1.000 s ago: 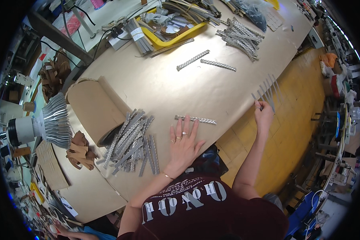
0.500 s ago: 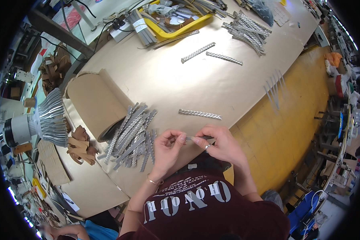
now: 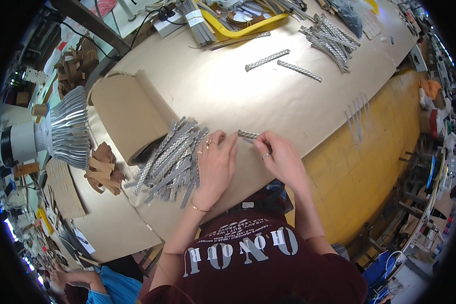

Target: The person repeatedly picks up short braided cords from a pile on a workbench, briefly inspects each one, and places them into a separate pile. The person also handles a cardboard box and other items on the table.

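My right hand (image 3: pixel 283 159) is closed in a pinch on a thin grey strip (image 3: pixel 248 140), whose short end sticks out left of the fingertips. Just beyond it a silvery braided strap (image 3: pixel 247 134) lies on the paper-covered table, its right part hidden by my right hand. My left hand (image 3: pixel 217 164) is palm down beside the strap's left end, thumb apart from the bent fingers, and nothing shows in it. Close to its left side is a loose pile of grey strips and braided straps (image 3: pixel 169 159).
Two braided straps (image 3: pixel 267 60) lie farther off, near a braided strap heap (image 3: pixel 332 41). A yellow tray (image 3: pixel 238 34) stands at the back. Left are a brown paper roll (image 3: pixel 129 114), a large lamp (image 3: pixel 68 131) and brown scraps (image 3: pixel 105 169). Another person's blue sleeve (image 3: pixel 114 283) shows lower left.
My hands have moved forward and parted; the left let go of the grey strip, the right keeps it beside the braided strap. The whole view has shifted slightly.
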